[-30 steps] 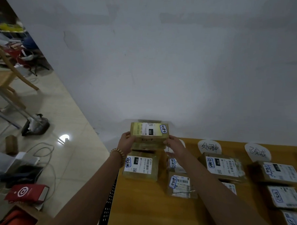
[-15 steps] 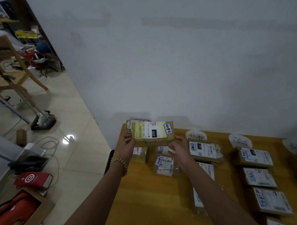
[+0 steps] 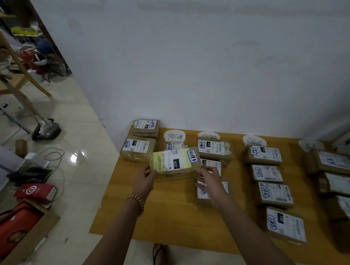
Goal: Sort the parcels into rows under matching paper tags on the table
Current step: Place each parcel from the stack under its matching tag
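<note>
The left grip point(image 3: 145, 181) clasps the left end of the parcel point(image 3: 175, 166), thumb on top and fingers beneath. The right grip point(image 3: 208, 180) meets its right lower corner with curled fingers, so both hands carry it. A bead bracelet point(image 3: 135, 201) sits on the left wrist.

The parcel is a brown box held flat above the table point(image 3: 173, 211), label up. The label is white and yellow, with a barcode, a black block reading 220 and a small blue-edged handwritten sticker at the far right corner.

The parcel hangs just in front of the first tag point(image 3: 174, 136) and partly hides a small packet point(image 3: 175, 146) under it. Left of that, two boxes point(image 3: 140, 148) lie by the table's far corner.

To the right, the second tag point(image 3: 208, 135) heads a row partly hidden by the right hand. The third tag point(image 3: 254, 140) heads four parcels in line point(image 3: 268, 173). More parcels point(image 3: 336, 162) run along the right edge.

On the floor to the left lie a red bag point(image 3: 35, 191) and an open carton point(image 3: 29, 232).
</note>
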